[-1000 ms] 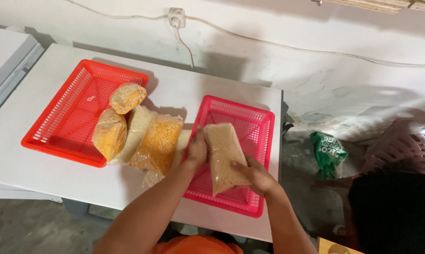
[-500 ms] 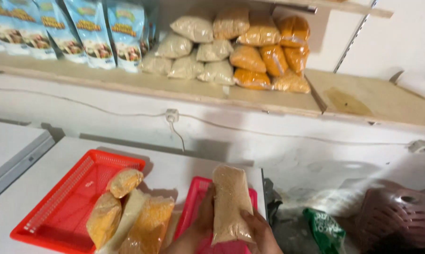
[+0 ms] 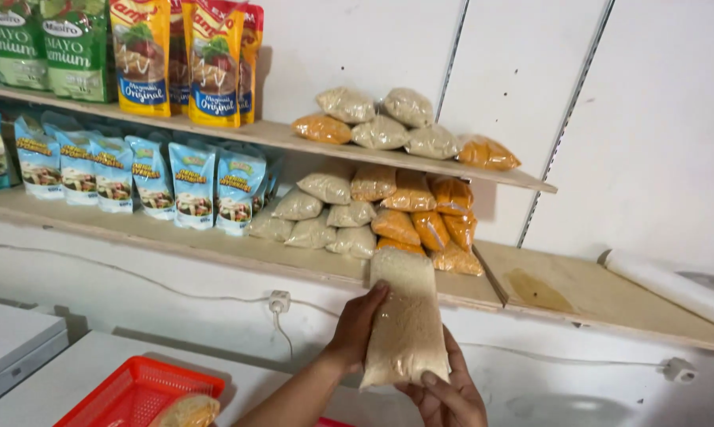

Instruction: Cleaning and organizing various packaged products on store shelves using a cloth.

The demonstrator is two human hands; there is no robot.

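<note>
Two hands hold one clear bag of pale grain [image 3: 404, 320] upright in front of the lower wooden shelf [image 3: 215, 247], its top edge just overlapping that shelf's front lip. Starting far left of the bag, a white cabinet corner [image 3: 17, 340] is cut off by the frame edge, and the red plastic basket [image 3: 136, 391] below the shelf shows only its upper rim; a yellowish packet [image 3: 187, 411] in it is mostly out of view. Above, blue pouches [image 3: 136, 178] stand in a row on the lower shelf, the leftmost ones cropped, and green and yellow pouches [image 3: 147, 59] on the upper shelf lose their tops to the frame. A white socket with a cable [image 3: 278, 302] sits on the wall just left of the bag. The left hand [image 3: 357, 324] grips the bag's left edge, thumb on the front, its fingers hidden behind it. The right hand [image 3: 444, 391] cups the bag's bottom from behind, thumb pressed on the lower front; its wrist is cut off below. Behind the bag, stacked pale and orange packets [image 3: 389, 213] crowd the shelf. Far right, a white roll [image 3: 673, 289] lies on the shelf, its end cropped.
</note>
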